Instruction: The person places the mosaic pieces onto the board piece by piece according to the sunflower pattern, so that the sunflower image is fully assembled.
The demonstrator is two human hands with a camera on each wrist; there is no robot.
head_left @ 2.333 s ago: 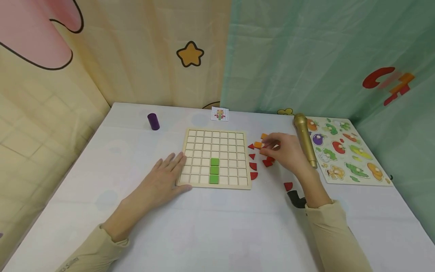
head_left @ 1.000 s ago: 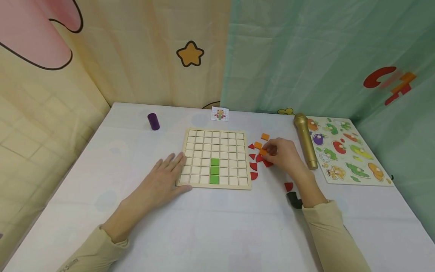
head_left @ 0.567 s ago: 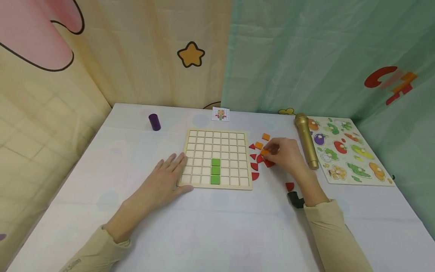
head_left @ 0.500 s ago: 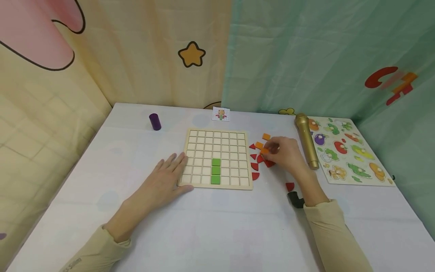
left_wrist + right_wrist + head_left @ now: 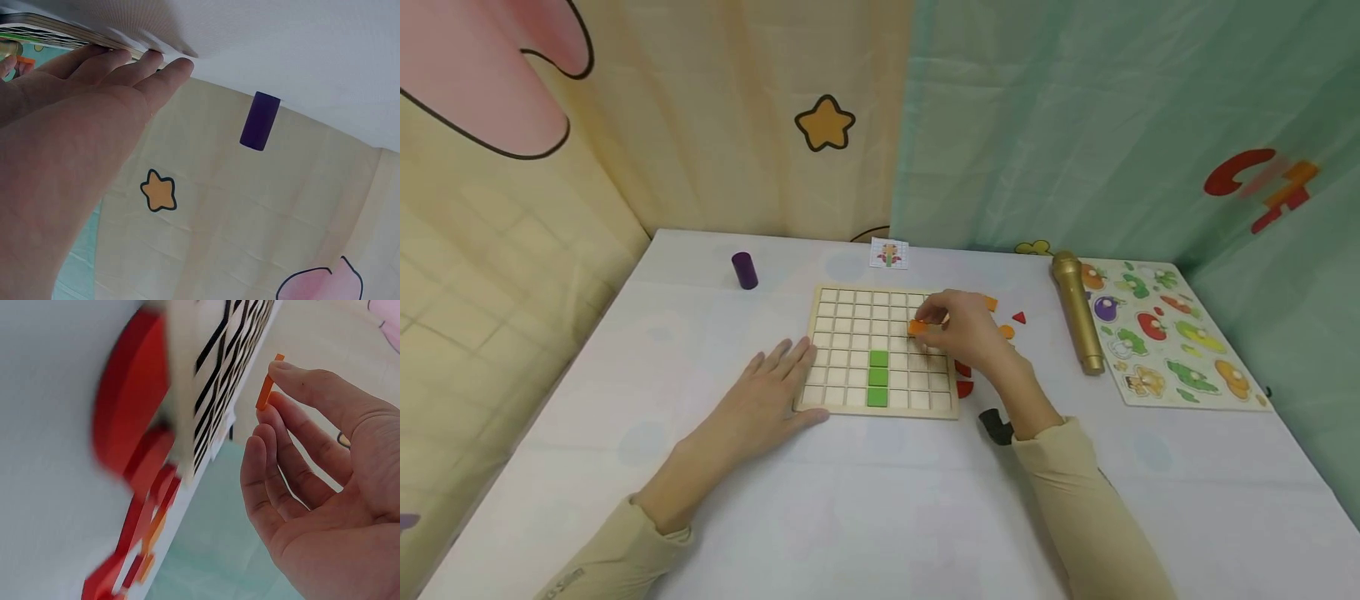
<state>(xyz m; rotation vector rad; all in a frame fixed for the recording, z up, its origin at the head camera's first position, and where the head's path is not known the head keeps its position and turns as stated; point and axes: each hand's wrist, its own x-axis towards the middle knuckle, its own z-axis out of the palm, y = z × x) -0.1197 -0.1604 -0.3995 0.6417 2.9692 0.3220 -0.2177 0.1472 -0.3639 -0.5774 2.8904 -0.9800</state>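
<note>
My right hand pinches an orange square tile between thumb and fingers, over the right half of the wooden grid board. In the right wrist view the orange tile is seen nearly edge-on at the fingertips. My left hand rests with straight fingers along the board's left edge, the thumb at its near left corner. In the left wrist view this hand lies against the frame. A column of green square tiles sits in the board's lower middle cells.
Red pieces and an orange round piece lie right of the board, partly behind my right arm. A black bent piece is near that wrist. Farther right are a gold microphone and a vegetable puzzle board. A pattern card and purple cylinder stand behind.
My right hand has taken an orange square tile from the loose pieces and moved left with it over the board. The left hand stays at the board's edge.
</note>
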